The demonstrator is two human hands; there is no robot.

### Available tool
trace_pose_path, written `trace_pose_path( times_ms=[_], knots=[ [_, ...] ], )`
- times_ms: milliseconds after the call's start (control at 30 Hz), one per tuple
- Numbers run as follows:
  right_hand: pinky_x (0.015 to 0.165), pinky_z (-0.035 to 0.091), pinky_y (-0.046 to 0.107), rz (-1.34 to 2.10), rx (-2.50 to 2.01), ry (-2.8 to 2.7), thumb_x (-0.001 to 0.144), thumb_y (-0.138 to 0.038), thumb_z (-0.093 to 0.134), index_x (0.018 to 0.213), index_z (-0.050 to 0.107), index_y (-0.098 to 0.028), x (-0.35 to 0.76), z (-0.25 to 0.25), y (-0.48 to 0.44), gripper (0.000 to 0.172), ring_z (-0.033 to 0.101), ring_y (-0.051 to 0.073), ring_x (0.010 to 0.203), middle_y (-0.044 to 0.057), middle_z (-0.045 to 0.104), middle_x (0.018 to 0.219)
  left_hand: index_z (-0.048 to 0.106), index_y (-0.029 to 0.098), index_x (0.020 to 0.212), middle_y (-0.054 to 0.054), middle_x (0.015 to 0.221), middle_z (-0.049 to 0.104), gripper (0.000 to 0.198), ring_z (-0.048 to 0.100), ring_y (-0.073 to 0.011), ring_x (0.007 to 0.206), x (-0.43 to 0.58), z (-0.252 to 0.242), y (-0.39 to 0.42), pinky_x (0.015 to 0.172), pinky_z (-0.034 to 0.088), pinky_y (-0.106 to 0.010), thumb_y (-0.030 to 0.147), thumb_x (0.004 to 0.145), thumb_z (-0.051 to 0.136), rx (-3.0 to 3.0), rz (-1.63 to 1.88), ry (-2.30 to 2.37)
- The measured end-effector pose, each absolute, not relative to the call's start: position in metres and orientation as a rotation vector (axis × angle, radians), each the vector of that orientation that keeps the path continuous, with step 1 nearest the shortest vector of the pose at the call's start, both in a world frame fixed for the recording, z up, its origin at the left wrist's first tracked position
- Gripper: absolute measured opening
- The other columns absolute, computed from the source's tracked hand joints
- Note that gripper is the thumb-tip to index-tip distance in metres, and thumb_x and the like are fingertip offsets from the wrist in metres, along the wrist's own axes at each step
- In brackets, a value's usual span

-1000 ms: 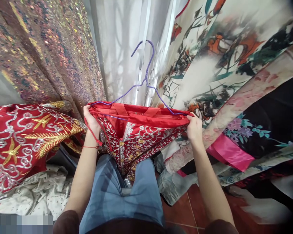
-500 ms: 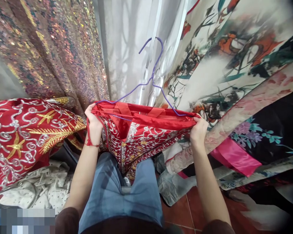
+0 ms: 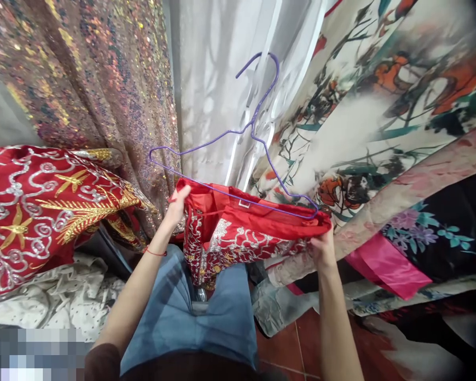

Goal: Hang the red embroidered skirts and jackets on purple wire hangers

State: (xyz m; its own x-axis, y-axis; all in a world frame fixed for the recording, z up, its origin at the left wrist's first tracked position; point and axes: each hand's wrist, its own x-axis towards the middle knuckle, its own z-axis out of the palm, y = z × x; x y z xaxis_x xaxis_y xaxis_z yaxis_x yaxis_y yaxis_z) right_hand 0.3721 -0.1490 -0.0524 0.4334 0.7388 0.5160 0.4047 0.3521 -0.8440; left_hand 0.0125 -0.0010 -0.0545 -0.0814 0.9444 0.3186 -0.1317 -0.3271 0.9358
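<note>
A red skirt (image 3: 254,233) with silver and gold embroidery hangs between my hands in front of my legs, its waistband gaping at the top. My left hand (image 3: 177,207) is closed on the left end of the waistband. At the right end, my right hand (image 3: 323,246) grips the band from below and outside, its fingers partly hidden by the cloth. A purple wire hanger (image 3: 222,136) stands upright, hook at the top. Its right corner sits inside the waistband near my right hand, while its left corner sticks out above the cloth, free of the skirt.
Red embroidered cloth (image 3: 24,211) lies at the left, above white dotted fabric (image 3: 55,296). A sequined curtain-like cloth (image 3: 115,69) hangs behind it. Floral garments (image 3: 357,137) hang close on the right, with a pink satin strip (image 3: 388,264). Red tiles (image 3: 280,338) cover the floor.
The hanger's left corner has come out of the waistband and risen above it. My left hand has moved right and slightly down with its end of the skirt; my right hand has dropped.
</note>
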Motion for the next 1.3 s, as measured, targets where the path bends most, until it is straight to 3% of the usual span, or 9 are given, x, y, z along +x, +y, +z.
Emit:
trace_pose_path(
  times_ms=[200,367,567,633,800,900,1033,1200,1300],
  knots=[
    [0.096,0.052,0.038,0.542,-1.457,-1.02,0.064,-0.04,0.081,0.11,0.066,-0.021,0.347,-0.06,-0.194,0.052,0.069,0.023,0.101,0.008,0.073,0.111,0.05,0.015,0.117,-0.012,0.106,0.065,0.085,0.062,-0.031,0.109,0.017,-0.044,-0.05,0.099,0.047,-0.043,0.055,0.051,0.086,2.215,1.015,1.286],
    [0.078,0.057,0.034,0.726,-1.458,-1.293,0.064,-0.039,0.084,0.088,0.075,-0.018,0.327,-0.033,-0.22,0.033,0.069,0.022,0.078,0.006,0.076,0.086,0.058,0.018,0.104,-0.012,0.089,0.069,0.03,0.069,-0.0316,0.093,0.017,-0.026,-0.055,0.082,0.052,-0.039,0.04,0.084,0.059,2.251,0.619,1.792],
    [0.063,0.048,0.025,0.792,-1.215,-1.804,0.083,-0.041,0.068,0.07,0.066,-0.017,0.31,-0.005,-0.234,0.028,0.06,0.016,0.067,0.003,0.063,0.076,0.042,0.013,0.132,-0.02,0.133,0.052,0.078,0.05,-0.0371,0.128,-0.02,-0.013,-0.075,0.108,0.041,-0.052,0.032,0.065,0.078,2.126,1.462,1.689],
    [0.065,0.047,0.023,0.63,-1.208,-1.729,0.083,-0.036,0.07,0.079,0.066,-0.018,0.301,-0.001,-0.227,0.019,0.06,0.015,0.072,0.003,0.063,0.082,0.039,0.016,0.134,-0.015,0.129,0.055,0.068,0.053,-0.0296,0.125,-0.022,-0.002,-0.093,0.109,0.042,-0.049,0.027,0.074,0.069,2.129,1.691,1.232],
    [0.074,0.049,0.025,0.446,-1.158,-1.764,0.085,-0.028,0.068,0.091,0.068,-0.018,0.279,0.005,-0.206,0.012,0.063,0.017,0.081,0.004,0.067,0.09,0.059,0.02,0.118,-0.009,0.115,0.066,0.028,0.062,-0.0203,0.107,-0.004,0.016,-0.116,0.097,0.048,-0.037,0.026,0.096,0.043,2.267,0.945,0.329],
    [0.079,0.05,0.027,0.358,-1.148,-1.814,0.085,-0.026,0.067,0.094,0.07,-0.018,0.272,0.005,-0.203,0.013,0.065,0.019,0.087,0.005,0.069,0.094,0.058,0.019,0.123,-0.01,0.118,0.065,0.044,0.058,-0.024,0.11,0.007,0.007,-0.112,0.1,0.042,-0.039,0.046,0.088,0.061,2.478,0.676,0.403],
    [0.071,0.049,0.025,0.211,-1.212,-1.762,0.086,-0.025,0.064,0.088,0.07,-0.017,0.273,0.004,-0.21,0.009,0.064,0.017,0.078,0.003,0.068,0.087,0.064,0.018,0.082,-0.001,0.077,0.062,0.045,0.053,-0.0176,0.078,0.0,0.001,-0.1,0.086,0.04,-0.036,0.063,0.079,0.066,2.668,0.67,0.641],
    [0.057,0.042,0.022,0.053,-1.332,-1.758,0.085,-0.022,0.062,0.073,0.063,-0.017,0.268,0.002,-0.222,0.013,0.054,0.013,0.059,-0.001,0.058,0.066,0.068,0.02,0.078,-0.009,0.113,0.063,0.035,0.052,-0.0272,0.112,-0.026,0.013,-0.073,0.101,0.031,-0.044,0.054,0.082,0.067,2.815,0.941,0.939],
    [0.058,0.043,0.022,-0.015,-1.35,-1.797,0.085,-0.019,0.059,0.076,0.065,-0.017,0.257,0.002,-0.224,0.01,0.055,0.012,0.059,-0.001,0.059,0.065,0.069,0.021,0.08,-0.007,0.097,0.068,0.032,0.062,-0.0228,0.094,-0.026,0.016,-0.055,0.092,0.038,-0.038,0.051,0.087,0.061,2.817,0.534,0.912]
  ],
)
